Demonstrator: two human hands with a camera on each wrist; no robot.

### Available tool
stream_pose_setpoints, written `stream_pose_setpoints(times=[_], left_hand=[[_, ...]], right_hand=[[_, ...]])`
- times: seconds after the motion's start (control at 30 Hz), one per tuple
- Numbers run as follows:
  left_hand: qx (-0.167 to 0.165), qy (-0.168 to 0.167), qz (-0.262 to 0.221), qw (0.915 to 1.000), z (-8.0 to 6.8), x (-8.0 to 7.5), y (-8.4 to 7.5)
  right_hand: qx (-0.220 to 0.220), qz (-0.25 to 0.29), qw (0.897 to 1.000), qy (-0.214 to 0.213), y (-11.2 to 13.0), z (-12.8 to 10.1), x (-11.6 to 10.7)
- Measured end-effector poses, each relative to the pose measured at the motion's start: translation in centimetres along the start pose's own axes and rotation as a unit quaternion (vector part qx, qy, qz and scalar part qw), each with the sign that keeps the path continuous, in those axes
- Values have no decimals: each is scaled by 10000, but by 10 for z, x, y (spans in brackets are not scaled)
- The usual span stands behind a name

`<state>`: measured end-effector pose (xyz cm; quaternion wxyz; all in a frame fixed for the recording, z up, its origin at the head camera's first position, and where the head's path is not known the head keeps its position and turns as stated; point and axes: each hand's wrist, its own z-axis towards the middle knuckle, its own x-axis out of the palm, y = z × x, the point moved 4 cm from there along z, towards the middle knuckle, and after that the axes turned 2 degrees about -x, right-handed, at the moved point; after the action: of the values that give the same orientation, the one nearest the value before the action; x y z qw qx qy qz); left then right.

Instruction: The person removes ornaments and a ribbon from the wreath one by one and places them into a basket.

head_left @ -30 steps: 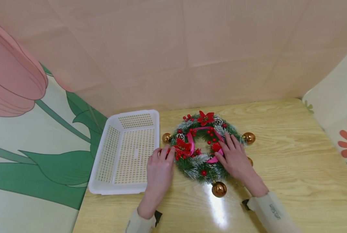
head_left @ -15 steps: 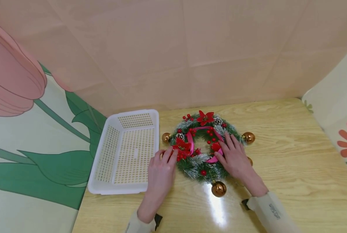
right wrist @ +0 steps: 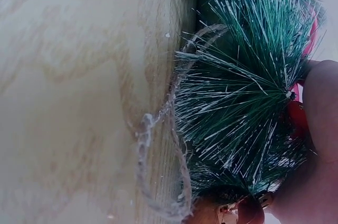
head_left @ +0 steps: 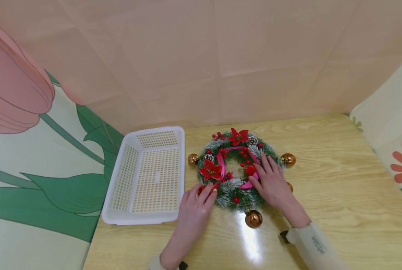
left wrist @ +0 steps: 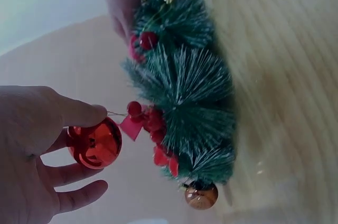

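Observation:
A green Christmas wreath (head_left: 226,193) lies on the table, dressed with red poinsettias, berries, pine cones and a pink ribbon. At its near left side, my left hand (head_left: 195,206) holds a shiny red bauble (left wrist: 96,142) between thumb and fingers. From the bauble a thin loop of thread (left wrist: 117,113) reaches toward the berries and ribbon end. My right hand (head_left: 275,183) rests on the wreath's right side with fingers extended, the thumb at the pink ribbon (head_left: 248,185). Copper baubles (head_left: 254,219) hang around the outer edge.
A white plastic basket (head_left: 181,168) with a perforated bottom stands left of the wreath, close to my left hand. In the right wrist view, a twine loop (right wrist: 142,166) lies at the wreath's edge on the wooden table (head_left: 322,150). Behind is a pinkish backdrop (head_left: 255,67).
My left hand has moved from the left poinsettia toward the table's near side, and that flower shows fully now. The red bauble appears under its fingers. My right hand has stayed in place.

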<state>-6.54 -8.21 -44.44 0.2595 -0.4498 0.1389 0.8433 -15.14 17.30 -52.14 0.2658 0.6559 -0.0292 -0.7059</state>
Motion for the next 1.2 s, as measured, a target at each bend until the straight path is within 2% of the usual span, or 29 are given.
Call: stream_pose_setpoints(times=[0.17, 0.37, 0.57, 0.83, 1.0, 1.2], left_hand=[[79, 183, -119, 9997, -3, 3, -5], [308, 547, -29, 9980, -12, 8, -10], [489, 524, 14, 9974, -23, 16, -12], [700, 810, 28, 9942, -32, 27, -22], [649, 861, -41, 9942, -29, 14, -22], [684, 247, -44, 9973, -16, -16, -12]], right_hand=[[-9, -7, 10000, -12, -1, -1, 0], [-5, -17, 10000, 19, -1, 0, 0], [3, -57, 10000, 47, -1, 1, 0], [5, -53, 10000, 42, -1, 0, 2], [28, -33, 10000, 73, -1, 0, 3], [59, -46, 9999, 93, -1, 0, 1]])
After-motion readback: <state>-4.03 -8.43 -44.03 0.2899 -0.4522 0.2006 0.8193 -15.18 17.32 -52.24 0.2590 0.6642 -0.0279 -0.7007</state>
